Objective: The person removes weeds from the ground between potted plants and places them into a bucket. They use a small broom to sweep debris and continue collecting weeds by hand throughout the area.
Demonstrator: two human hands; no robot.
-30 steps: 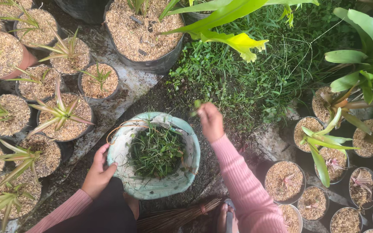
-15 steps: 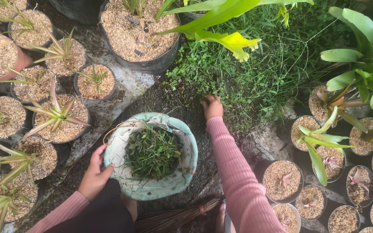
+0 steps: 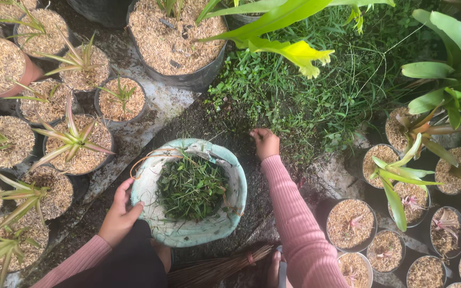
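Reaching farther out, the right hand point(image 3: 265, 143) now curls loosely onto weeds point(image 3: 316, 101) beside bare soil. The left hand point(image 3: 119, 213), fingers spread, grips the rim of the upward-facing sack point(image 3: 188, 234) of cuttings.

A bowl point(image 3: 188, 229) of pulled weeds point(image 3: 190, 186) sits between potted plants point(image 3: 73, 141) at left and grass point(image 3: 316, 90) beyond.

Your single head camera looked almost straight down from close above at your left hand point(image 3: 118, 216) on the bowl point(image 3: 188, 234) and your right hand point(image 3: 265, 143) by the grass point(image 3: 316, 101), among potted plants point(image 3: 76, 144).
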